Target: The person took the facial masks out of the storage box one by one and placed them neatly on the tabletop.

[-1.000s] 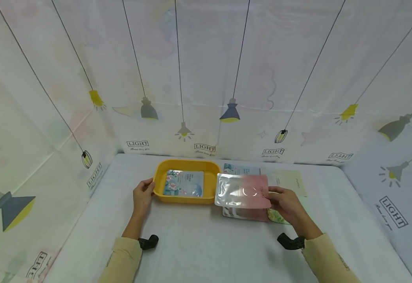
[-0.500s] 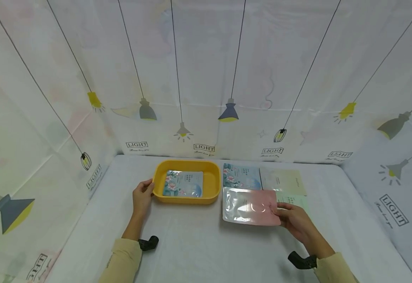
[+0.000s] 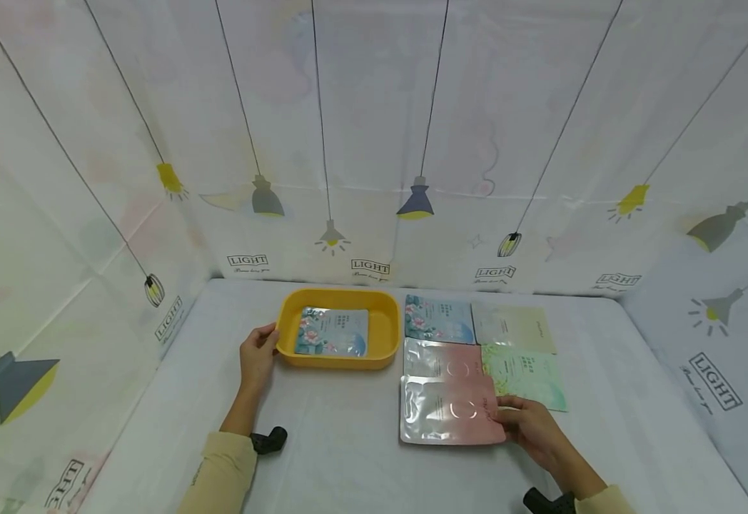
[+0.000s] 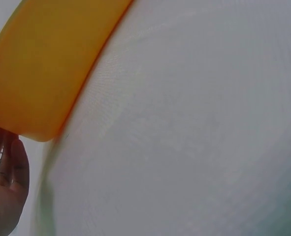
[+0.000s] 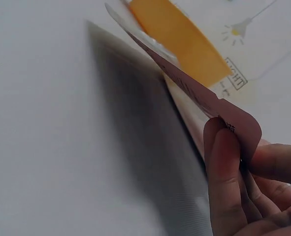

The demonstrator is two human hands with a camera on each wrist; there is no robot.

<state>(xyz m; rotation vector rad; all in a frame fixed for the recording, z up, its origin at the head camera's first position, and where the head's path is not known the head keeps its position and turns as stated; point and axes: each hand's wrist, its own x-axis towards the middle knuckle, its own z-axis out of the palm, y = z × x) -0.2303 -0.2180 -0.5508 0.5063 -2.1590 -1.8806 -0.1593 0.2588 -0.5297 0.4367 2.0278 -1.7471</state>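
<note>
My right hand (image 3: 534,432) pinches the right edge of a flat pink-and-silver foil sachet (image 3: 449,410). In the right wrist view the thumb and fingers nip the pink sachet's (image 5: 197,93) corner, and it tilts above the white cloth with a shadow beneath. It overlaps a matching pink sachet (image 3: 441,358) in the head view. My left hand (image 3: 258,360) holds the left end of a yellow tray (image 3: 342,363); in the left wrist view its fingertips meet the tray's end and are partly hidden there. A blue floral sachet (image 3: 332,332) lies inside the tray.
Right of the tray lie a second blue floral sachet (image 3: 438,319), a cream sachet (image 3: 515,328) and a light green sachet (image 3: 524,376). They sit edge to edge on the white tablecloth (image 3: 322,442). A lamp-printed curtain (image 3: 361,143) rises behind and along both sides.
My right hand has drawn the pink-and-silver sachet from beside the tray toward me and slightly right, uncovering the blue, pink and green sachets. My left hand has stayed at the tray.
</note>
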